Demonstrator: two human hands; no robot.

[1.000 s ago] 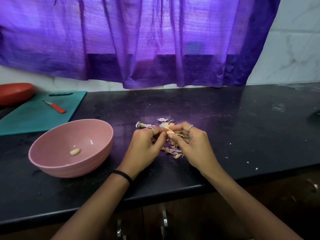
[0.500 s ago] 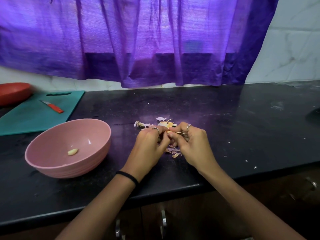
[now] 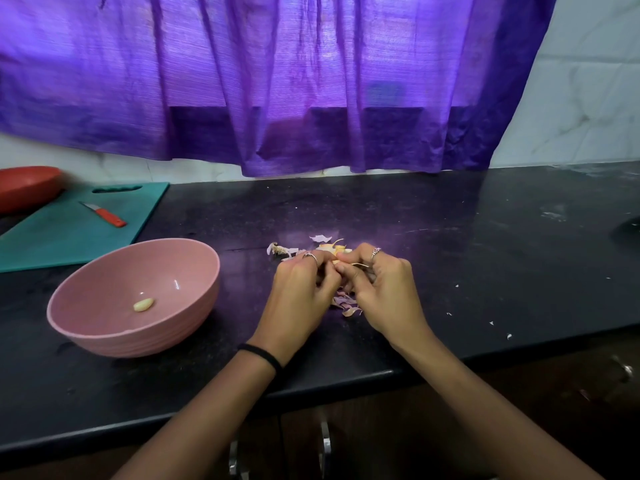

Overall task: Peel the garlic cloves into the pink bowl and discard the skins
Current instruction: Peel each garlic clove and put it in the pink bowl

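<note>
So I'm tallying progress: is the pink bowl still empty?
Not empty: the pink bowl stands upright on the countertop with one peeled garlic clove lying on its bottom.

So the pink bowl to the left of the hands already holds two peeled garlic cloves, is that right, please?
Not quite: the head view shows the pink bowl left of the left hand and right hand, but it holds only one peeled garlic clove, not two.
</note>
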